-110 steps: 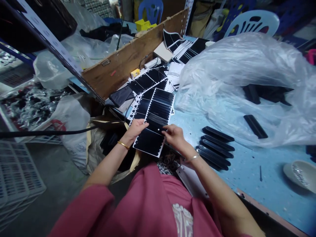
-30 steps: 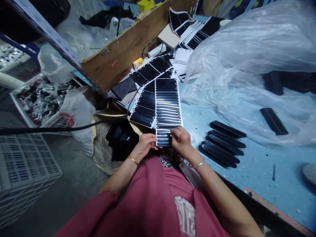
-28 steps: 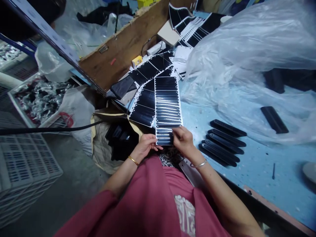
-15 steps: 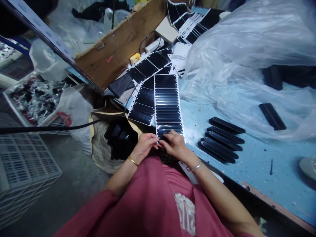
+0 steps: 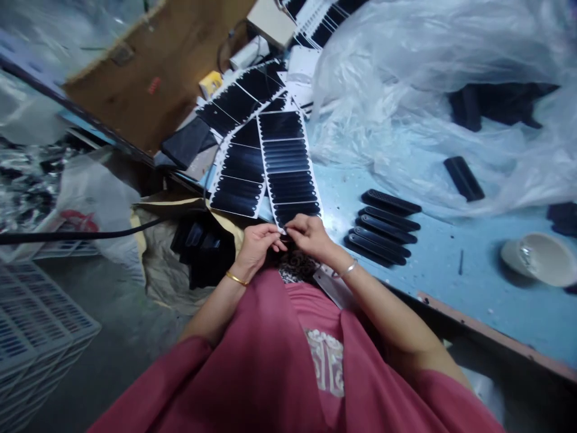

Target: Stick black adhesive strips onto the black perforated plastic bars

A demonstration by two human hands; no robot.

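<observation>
Loose rose-pink top (image 5: pixel 265 355), gold bangle (image 5: pixel 237 278), silver bangle (image 5: pixel 348 268)

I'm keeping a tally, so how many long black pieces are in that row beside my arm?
5, all right of the right hand: farthest piece, second piece, middle piece, fourth piece, nearest piece. More may be hidden underneath.

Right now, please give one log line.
left hand: holding white-edged black sheet | right hand: beside left | long black bars: on blue table

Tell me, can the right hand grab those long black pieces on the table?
Probably yes: the black pieces lie uncovered near the right hand, though its fingers are busy at the sheet.
</observation>
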